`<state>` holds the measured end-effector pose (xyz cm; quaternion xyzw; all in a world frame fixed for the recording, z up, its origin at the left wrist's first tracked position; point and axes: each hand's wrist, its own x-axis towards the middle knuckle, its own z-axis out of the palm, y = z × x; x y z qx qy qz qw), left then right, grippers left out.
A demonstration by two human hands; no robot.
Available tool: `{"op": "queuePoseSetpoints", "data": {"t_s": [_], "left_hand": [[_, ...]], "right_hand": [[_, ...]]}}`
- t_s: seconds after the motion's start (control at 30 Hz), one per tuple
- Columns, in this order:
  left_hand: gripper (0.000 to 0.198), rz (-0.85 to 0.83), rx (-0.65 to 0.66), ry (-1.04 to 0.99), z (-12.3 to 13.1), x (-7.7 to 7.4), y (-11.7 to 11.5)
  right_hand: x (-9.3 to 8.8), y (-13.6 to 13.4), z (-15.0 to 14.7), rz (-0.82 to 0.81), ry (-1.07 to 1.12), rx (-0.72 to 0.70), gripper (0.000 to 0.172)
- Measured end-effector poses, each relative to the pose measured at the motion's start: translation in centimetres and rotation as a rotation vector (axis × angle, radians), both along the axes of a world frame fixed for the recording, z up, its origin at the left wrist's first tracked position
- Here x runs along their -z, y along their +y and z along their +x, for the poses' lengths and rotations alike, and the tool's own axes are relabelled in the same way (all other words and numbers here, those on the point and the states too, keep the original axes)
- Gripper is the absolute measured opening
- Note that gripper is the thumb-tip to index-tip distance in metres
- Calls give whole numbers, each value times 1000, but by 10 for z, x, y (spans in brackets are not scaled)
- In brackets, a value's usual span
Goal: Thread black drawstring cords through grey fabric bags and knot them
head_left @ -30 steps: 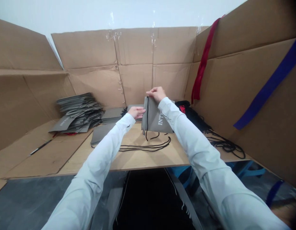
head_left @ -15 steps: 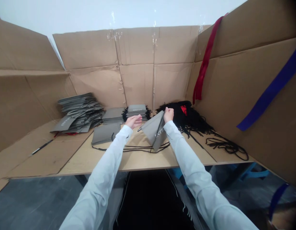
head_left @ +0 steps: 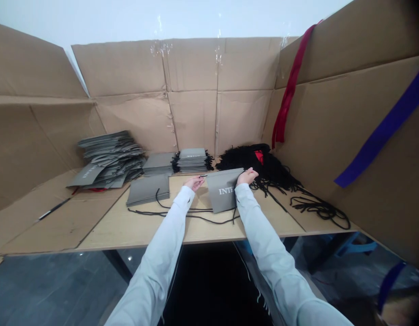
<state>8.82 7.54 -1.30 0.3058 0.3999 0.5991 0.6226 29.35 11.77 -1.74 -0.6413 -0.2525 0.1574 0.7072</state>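
The grey drawstring bag (head_left: 223,194) lies flat on the wooden table (head_left: 209,231), printed side up. Left hand (head_left: 194,183) — fingers extended and released — sits just left of the bag, not touching it. Right hand (head_left: 246,176) — fingers on the bag's upper right corner; grip cannot be determined. Black drawcord (head_left: 192,216) trails below the bag; a stack of grey bags (head_left: 192,159) and a heap of black cords (head_left: 245,158) lie beyond it.
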Motion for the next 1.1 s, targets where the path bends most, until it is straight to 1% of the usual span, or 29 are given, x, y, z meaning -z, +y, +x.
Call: {"op": "queuePoseSetpoints", "data": {"t_s": [0.1,0.17,0.23,0.37,0.47,0.57,0.67,0.73,0.83,0.93,1.1], "left_hand": [[16,69,-44,37,-6,3,0],[16,131,-43,32,-11,3,-2],[13,147,-39,-4,-13,3,-4],[12,128,-14,-52,-7,4,-7],[22,150,-4,-91,1,8,-6],[28,160,-79,-146,7,11,-3],[28,169,-149,-213,10,13,-3],[27,163,-167,-268,11,12,-4],[24,130,-135,-333,11,11,-5],[20,108,-88,-357,10,11,-4],[17,103,-90,-396,9,15,-2]], "right_hand": [[2,1,5,6,47,30,21],[3,2,7,24,76,49,19],[4,2,7,40,100,61,17],[5,0,5,61,134,68,12],[5,-3,2,76,139,55,12],[4,-8,-3,93,130,12,12],[3,-12,-7,99,115,-9,12],[2,-13,-9,102,121,-11,13],[5,-10,-13,104,169,-23,13],[9,-6,-15,105,222,-41,14],[14,-3,-15,109,256,-44,13]]}}
